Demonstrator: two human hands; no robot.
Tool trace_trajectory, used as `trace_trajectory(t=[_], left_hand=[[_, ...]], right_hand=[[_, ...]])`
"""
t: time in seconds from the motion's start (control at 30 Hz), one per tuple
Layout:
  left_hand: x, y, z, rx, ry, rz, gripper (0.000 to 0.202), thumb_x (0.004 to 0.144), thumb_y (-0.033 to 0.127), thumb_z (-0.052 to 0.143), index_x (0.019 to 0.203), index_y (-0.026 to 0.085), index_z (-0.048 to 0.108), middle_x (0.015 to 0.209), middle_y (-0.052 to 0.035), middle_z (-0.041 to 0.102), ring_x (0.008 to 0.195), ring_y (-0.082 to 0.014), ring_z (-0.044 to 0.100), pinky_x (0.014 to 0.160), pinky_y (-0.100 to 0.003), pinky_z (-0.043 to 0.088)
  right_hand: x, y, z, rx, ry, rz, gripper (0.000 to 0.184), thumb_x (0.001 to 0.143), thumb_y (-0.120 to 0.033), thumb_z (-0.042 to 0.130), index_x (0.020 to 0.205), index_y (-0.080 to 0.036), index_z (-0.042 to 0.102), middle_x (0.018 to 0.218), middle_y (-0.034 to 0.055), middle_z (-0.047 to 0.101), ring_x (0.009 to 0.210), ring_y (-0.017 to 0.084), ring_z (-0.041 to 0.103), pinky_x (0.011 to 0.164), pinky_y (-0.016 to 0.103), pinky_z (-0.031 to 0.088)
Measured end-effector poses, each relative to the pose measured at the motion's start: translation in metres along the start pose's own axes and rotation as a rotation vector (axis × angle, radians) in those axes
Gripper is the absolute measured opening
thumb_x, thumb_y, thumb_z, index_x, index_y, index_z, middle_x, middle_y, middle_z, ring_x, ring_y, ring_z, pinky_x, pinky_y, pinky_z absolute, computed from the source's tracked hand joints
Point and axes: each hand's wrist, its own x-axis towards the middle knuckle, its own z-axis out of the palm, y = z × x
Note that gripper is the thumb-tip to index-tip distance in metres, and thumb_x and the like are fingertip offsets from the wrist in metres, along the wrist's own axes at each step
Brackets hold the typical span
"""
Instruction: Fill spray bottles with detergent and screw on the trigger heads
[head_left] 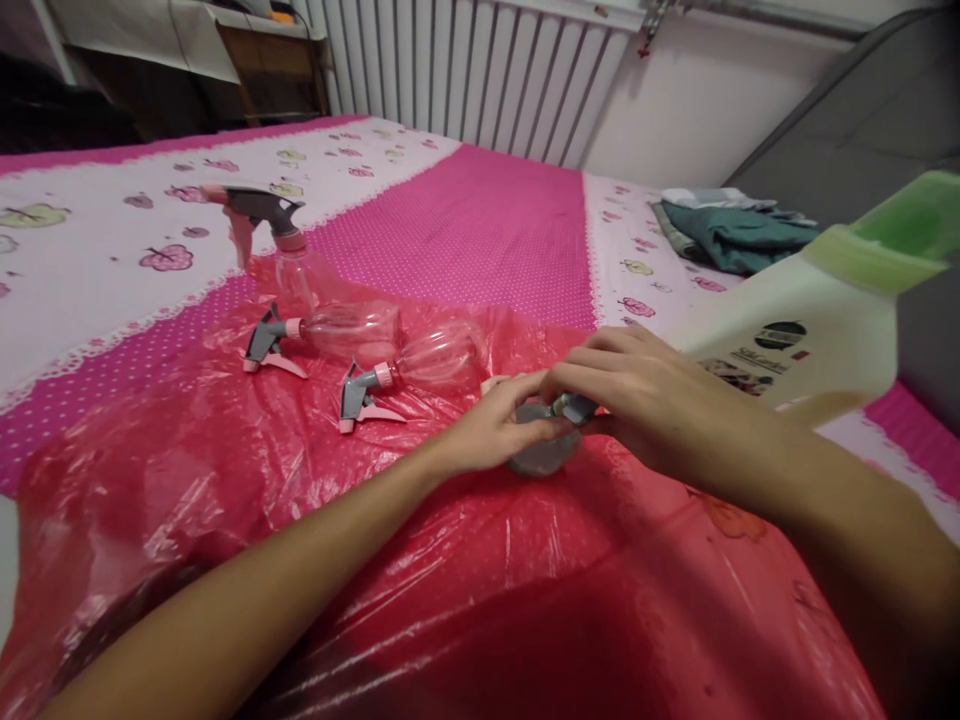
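My left hand (pixel 499 420) is wrapped round a small clear bottle (pixel 546 458), which rests on red plastic sheeting (pixel 442 560). Over the bottle's top, my right hand (pixel 637 390) has its fingers closed on a dark grey spray head (pixel 577 408), partly hidden by both hands. To the left lie two clear spray bottles with grey and pink heads, a nearer spray bottle (pixel 439 358) and a farther spray bottle (pixel 352 328). Behind them a third spray bottle (pixel 300 275) stands upright.
Right of my hands is a large whitish jug (pixel 832 320) with a green top. Folded clothes (pixel 739 230) lie beyond it on the pink and white bedspread (pixel 480 230). A radiator (pixel 480 75) lines the wall, and a grey headboard (pixel 862 120) rises at right.
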Motion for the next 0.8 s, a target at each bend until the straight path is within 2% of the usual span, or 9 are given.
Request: trace_trajectory(t=[0.07,0.13,0.23,0.37,0.43,0.5,0.6,0.7,0.8], left_hand=[[-0.001,0.001,0.002,-0.019,-0.001,0.001,0.031,0.084,0.042,0.086,0.104,0.023,0.074,0.108,-0.0044,0.079,0.107,-0.0269,0.071,0.102,-0.04,0.057],[-0.002,0.001,0.006,-0.036,0.021,0.007,0.039,0.084,0.048,0.089,0.107,0.023,0.07,0.111,-0.0049,0.077,0.108,-0.0262,0.07,0.103,-0.039,0.055],[-0.004,0.0,0.013,0.019,0.117,0.024,0.042,0.083,0.052,0.089,0.096,0.024,0.061,0.099,-0.0018,0.07,0.097,-0.0221,0.063,0.095,-0.037,0.053],[-0.007,-0.001,0.026,0.056,0.21,0.01,0.034,0.081,0.035,0.086,0.096,0.024,0.058,0.098,-0.0004,0.069,0.094,-0.0211,0.062,0.095,-0.038,0.053],[-0.009,-0.001,0.032,0.063,0.243,-0.008,0.034,0.079,0.026,0.085,0.1,0.025,0.059,0.1,-0.0003,0.072,0.097,-0.0223,0.066,0.101,-0.041,0.054],[-0.009,0.0,0.034,0.062,0.278,-0.024,0.033,0.08,0.024,0.085,0.102,0.025,0.059,0.101,-0.0004,0.073,0.101,-0.0236,0.069,0.106,-0.044,0.053],[-0.008,-0.001,0.032,0.03,0.272,-0.053,0.038,0.081,0.027,0.09,0.103,0.026,0.059,0.103,-0.001,0.075,0.105,-0.0249,0.07,0.107,-0.046,0.053],[-0.006,-0.003,0.028,-0.003,0.224,-0.074,0.051,0.074,0.032,0.098,0.105,0.026,0.058,0.104,-0.0018,0.074,0.102,-0.0254,0.069,0.104,-0.047,0.054],[-0.005,-0.004,0.026,-0.005,0.17,-0.081,0.05,0.072,0.033,0.097,0.105,0.023,0.06,0.103,-0.0027,0.071,0.096,-0.0243,0.066,0.095,-0.045,0.055]], right_hand=[[-0.003,0.003,-0.001,-0.035,0.006,-0.004,0.021,0.103,-0.013,0.064,0.12,-0.023,0.07,0.117,0.0083,0.074,0.106,0.025,0.062,0.089,0.037,0.044],[-0.004,0.004,-0.004,-0.124,0.029,0.004,0.025,0.099,-0.025,0.077,0.123,-0.023,0.07,0.124,0.0104,0.074,0.109,0.028,0.065,0.09,0.039,0.046],[0.005,-0.004,-0.009,-0.316,0.001,0.065,0.022,0.1,-0.043,0.079,0.105,-0.022,0.073,0.104,0.0096,0.078,0.097,0.03,0.068,0.092,0.045,0.045],[0.024,-0.023,-0.011,-0.481,-0.091,0.188,0.033,0.104,-0.05,0.072,0.088,-0.021,0.072,0.077,0.0097,0.075,0.08,0.031,0.069,0.094,0.05,0.044],[0.031,-0.03,-0.009,-0.511,-0.115,0.202,0.024,0.099,-0.041,0.077,0.087,-0.021,0.071,0.073,0.0087,0.074,0.072,0.028,0.067,0.089,0.046,0.042],[0.035,-0.032,-0.007,-0.516,-0.131,0.192,0.009,0.094,-0.02,0.075,0.087,-0.021,0.069,0.072,0.0077,0.074,0.068,0.025,0.065,0.082,0.041,0.038],[0.033,-0.028,-0.003,-0.478,-0.114,0.135,0.021,0.084,0.0,0.066,0.088,-0.021,0.066,0.075,0.0054,0.072,0.07,0.023,0.062,0.076,0.037,0.032],[0.027,-0.021,0.0,-0.411,-0.069,0.042,0.03,0.079,0.006,0.063,0.091,-0.021,0.063,0.083,0.0049,0.074,0.08,0.023,0.061,0.078,0.036,0.032],[0.022,-0.015,0.003,-0.378,-0.025,-0.023,0.034,0.08,0.009,0.056,0.094,-0.021,0.062,0.092,0.0055,0.074,0.084,0.023,0.055,0.079,0.036,0.029]])
